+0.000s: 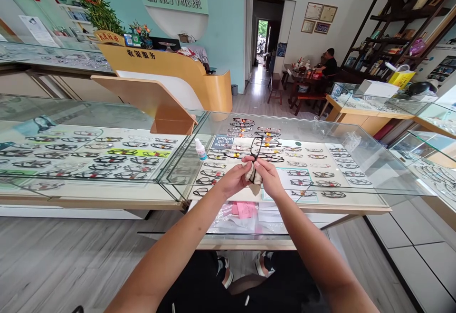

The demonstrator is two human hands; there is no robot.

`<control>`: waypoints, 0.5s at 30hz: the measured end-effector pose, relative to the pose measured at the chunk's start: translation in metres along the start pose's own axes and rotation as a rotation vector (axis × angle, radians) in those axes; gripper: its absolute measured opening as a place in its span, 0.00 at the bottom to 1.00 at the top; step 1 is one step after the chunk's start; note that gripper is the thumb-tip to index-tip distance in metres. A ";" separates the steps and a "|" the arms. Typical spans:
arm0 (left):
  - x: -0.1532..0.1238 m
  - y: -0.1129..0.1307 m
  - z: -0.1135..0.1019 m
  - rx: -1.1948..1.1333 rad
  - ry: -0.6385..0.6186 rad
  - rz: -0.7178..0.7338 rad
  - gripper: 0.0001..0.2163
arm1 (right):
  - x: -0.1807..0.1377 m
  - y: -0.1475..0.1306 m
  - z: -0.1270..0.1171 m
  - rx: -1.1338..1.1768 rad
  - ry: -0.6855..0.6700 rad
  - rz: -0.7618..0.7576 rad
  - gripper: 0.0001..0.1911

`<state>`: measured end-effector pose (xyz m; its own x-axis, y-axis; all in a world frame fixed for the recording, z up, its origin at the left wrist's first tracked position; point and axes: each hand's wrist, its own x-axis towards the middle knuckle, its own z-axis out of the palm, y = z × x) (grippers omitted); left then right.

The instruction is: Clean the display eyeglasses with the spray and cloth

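A pair of black-framed eyeglasses (257, 146) is held up between my hands above the glass display case, one lens pointing away from me. My left hand (235, 178) is closed around a light beige cloth (255, 187) pressed against the near part of the glasses. My right hand (268, 174) pinches the frame near its middle, with the thumb and fingers together. Part of the near lens is covered by the cloth and my fingers. To the left, a small white spray bottle (200, 149) stands on the glass top.
Under the glass top (335, 137) lie rows of eyeglasses (299, 173). A brown tilted stand (149, 99) rests on the left case (89, 194). An open drawer (245, 242) holds plastic bags and pink paper. Farther back, a person (328, 63) sits at a dark table.
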<state>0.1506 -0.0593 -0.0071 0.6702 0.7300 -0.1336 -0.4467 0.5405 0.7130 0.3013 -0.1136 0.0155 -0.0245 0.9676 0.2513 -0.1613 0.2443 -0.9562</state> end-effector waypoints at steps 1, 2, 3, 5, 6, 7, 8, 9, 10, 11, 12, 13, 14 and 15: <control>0.000 0.000 -0.001 0.000 0.006 -0.001 0.20 | 0.000 0.001 0.000 -0.001 -0.006 -0.003 0.21; 0.000 0.000 -0.002 -0.001 0.014 -0.002 0.20 | 0.000 0.002 -0.001 -0.010 -0.009 -0.007 0.20; 0.001 0.000 -0.003 -0.006 0.022 -0.001 0.20 | 0.001 0.002 -0.001 -0.024 -0.005 -0.011 0.19; 0.001 -0.001 -0.004 -0.015 0.035 0.003 0.21 | 0.001 0.002 -0.001 -0.058 0.018 -0.010 0.20; 0.002 -0.001 -0.004 -0.018 0.040 0.008 0.22 | 0.002 0.001 -0.002 -0.073 0.034 -0.006 0.21; 0.002 -0.001 -0.005 -0.015 0.044 0.013 0.23 | 0.002 0.001 -0.002 -0.083 0.050 0.000 0.22; 0.002 -0.002 -0.004 -0.008 0.046 0.018 0.23 | 0.002 0.000 -0.001 -0.087 0.062 0.008 0.23; 0.002 -0.002 -0.004 0.002 0.047 0.021 0.23 | 0.002 -0.001 -0.001 -0.086 0.068 0.016 0.23; 0.002 -0.002 -0.003 0.013 0.048 0.025 0.23 | 0.003 -0.002 -0.001 -0.081 0.070 0.020 0.23; 0.003 -0.002 -0.003 0.022 0.047 0.031 0.24 | 0.003 -0.003 -0.001 -0.074 0.068 0.022 0.24; 0.003 -0.003 -0.002 0.031 0.045 0.037 0.24 | 0.003 -0.004 0.000 -0.065 0.064 0.025 0.24; 0.003 -0.004 -0.002 0.044 0.041 0.042 0.24 | 0.004 -0.005 0.000 -0.055 0.058 0.027 0.23; 0.004 -0.004 -0.002 0.062 0.032 0.045 0.23 | 0.004 -0.005 0.000 -0.043 0.049 0.030 0.23; 0.004 -0.005 -0.002 0.085 0.020 0.046 0.23 | 0.004 -0.005 0.000 -0.030 0.040 0.034 0.23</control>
<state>0.1540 -0.0582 -0.0125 0.6379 0.7618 -0.1126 -0.4241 0.4695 0.7744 0.3023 -0.1111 0.0215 0.0097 0.9769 0.2134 -0.1310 0.2128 -0.9683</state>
